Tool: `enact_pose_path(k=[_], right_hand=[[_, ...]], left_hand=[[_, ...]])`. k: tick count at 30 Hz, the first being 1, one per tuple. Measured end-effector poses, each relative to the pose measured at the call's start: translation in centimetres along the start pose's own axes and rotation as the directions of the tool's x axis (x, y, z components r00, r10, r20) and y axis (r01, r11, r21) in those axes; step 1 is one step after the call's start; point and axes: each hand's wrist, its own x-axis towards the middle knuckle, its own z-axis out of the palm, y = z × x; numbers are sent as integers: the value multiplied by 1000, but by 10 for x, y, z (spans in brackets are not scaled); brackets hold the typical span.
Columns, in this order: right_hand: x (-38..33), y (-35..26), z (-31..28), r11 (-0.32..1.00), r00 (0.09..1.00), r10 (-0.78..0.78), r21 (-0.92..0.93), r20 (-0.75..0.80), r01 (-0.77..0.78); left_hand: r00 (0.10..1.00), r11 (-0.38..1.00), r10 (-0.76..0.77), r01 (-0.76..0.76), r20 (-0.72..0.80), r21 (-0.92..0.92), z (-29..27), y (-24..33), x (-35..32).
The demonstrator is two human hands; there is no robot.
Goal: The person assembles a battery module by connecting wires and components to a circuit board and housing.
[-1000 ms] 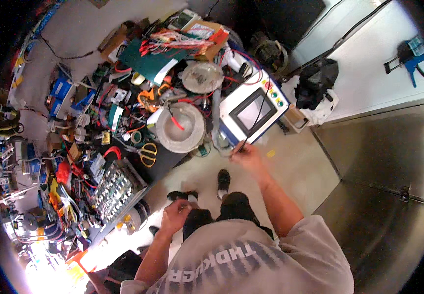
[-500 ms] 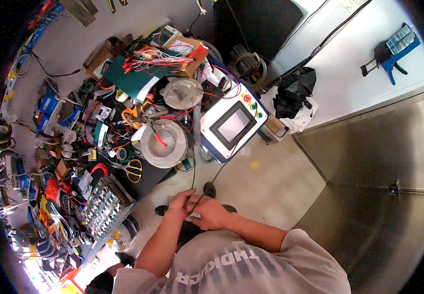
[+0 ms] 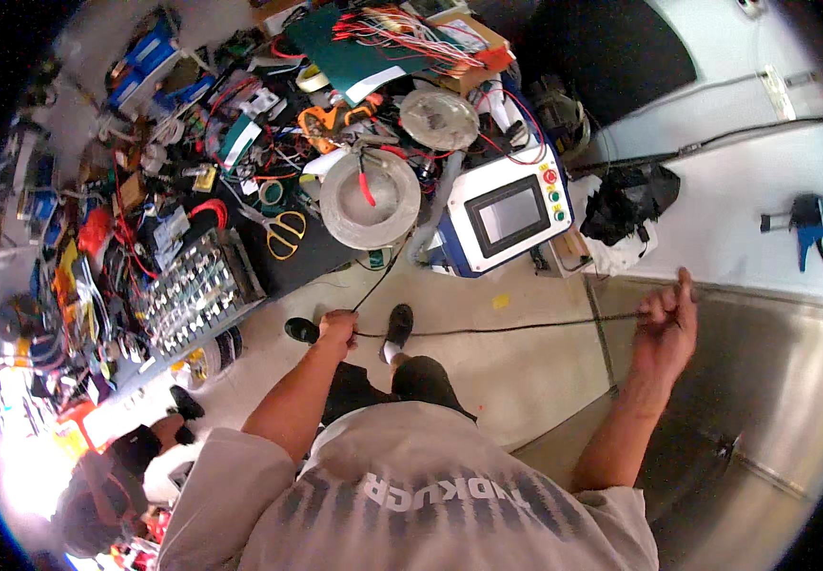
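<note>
A thin black wire (image 3: 488,329) runs taut between my two hands. My left hand (image 3: 336,330) pinches it near the edge of the cluttered workbench (image 3: 316,262), from where the wire climbs toward a round grey spool (image 3: 371,199). My right hand (image 3: 666,328) is stretched out to the right over a steel surface (image 3: 773,381), fingers closed on the wire's other end. My black shoes (image 3: 397,328) stand on the floor below.
A white box-shaped machine with a screen (image 3: 507,217) stands at the bench's right end. Yellow-handled scissors (image 3: 283,231), a parts organiser (image 3: 193,285), tools and coloured wires crowd the bench. A blue caulking gun (image 3: 806,228) lies on the white counter. Another person (image 3: 97,495) crouches lower left.
My hands were together in front of my body half a second ago. My right hand has swept out to the right, drawing the black wire taut; the left stays near the bench.
</note>
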Motion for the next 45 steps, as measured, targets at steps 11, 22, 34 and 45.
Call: enact_pose_path(k=[11,22,34,45], right_hand=[[-32,-64,61,935,951,-181,-255,250,245],[-151,77,183,501,444,400,-597,802,627],[-198,119,256,535,556,518,-754,650,382],[-274,150,342,547,734,465,-812,496,203]], left_hand=[[825,35,336,-493,454,870,21,-24,65],[901,908,362,-398,240,128,-58,87,-128],[897,757,398,-203,192,-621,-213,252,-110],[962,443,215,60,171,-894,-270,380,62]])
